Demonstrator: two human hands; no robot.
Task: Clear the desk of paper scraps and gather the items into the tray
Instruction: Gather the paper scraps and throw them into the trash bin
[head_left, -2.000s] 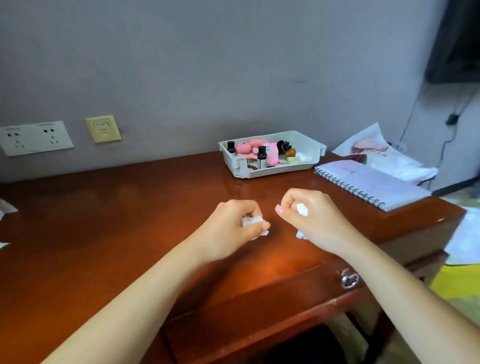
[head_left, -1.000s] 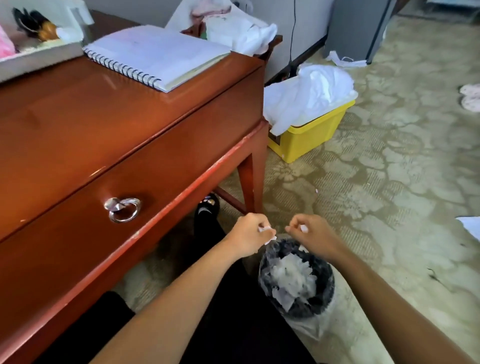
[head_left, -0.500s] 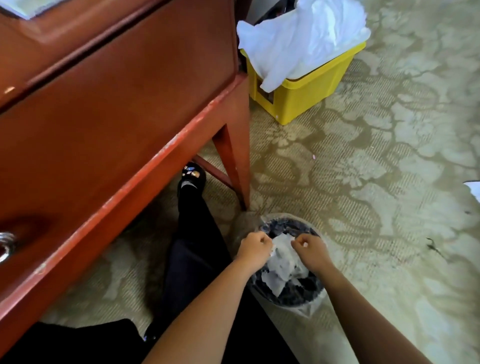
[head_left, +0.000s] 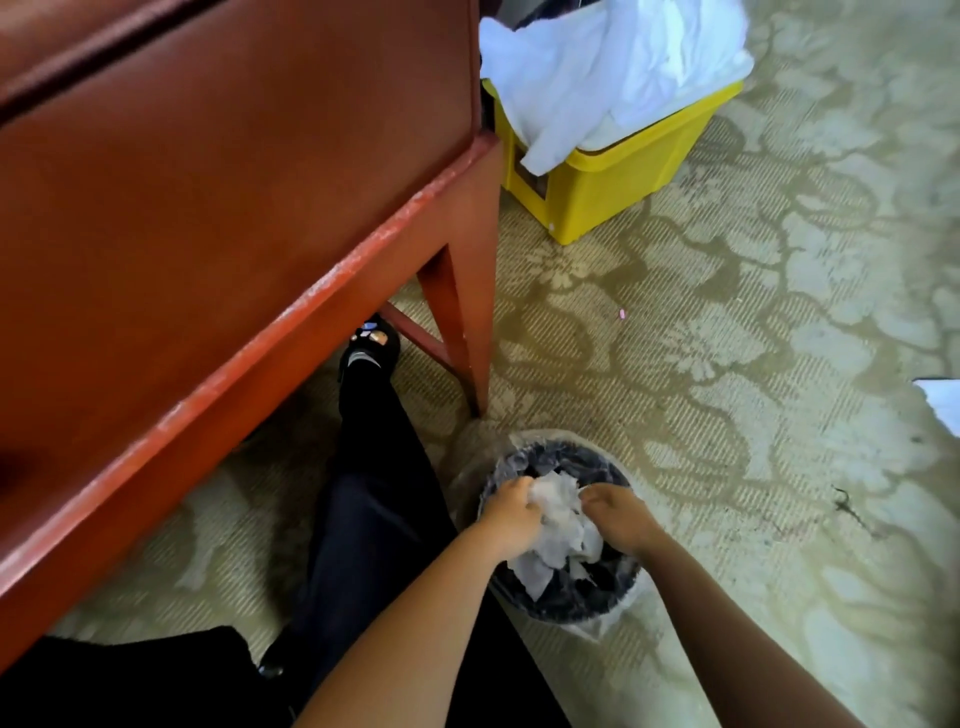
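Found waste bin (head_left: 558, 608) on floor just before desk leg (head_left: 460, 332), scraps (head_left: 558, 512) inside. Noted box (head_left: 608, 192) behind, beside desk's (head_left: 208, 182) right end.

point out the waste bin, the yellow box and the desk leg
waste bin (head_left: 566, 609): head view, near rim
yellow box (head_left: 623, 188): head view, front wall
desk leg (head_left: 465, 322): head view, middle of leg

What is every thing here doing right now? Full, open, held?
Waste bin, upright, bag-lined, paper inside.
Paper scraps, crumpled, in the bin between the hands.
Left hand, at the paper, grip unclear.
Right hand, at the paper, grip unclear.
Yellow box, upright, white sheeting spilling over its rim.
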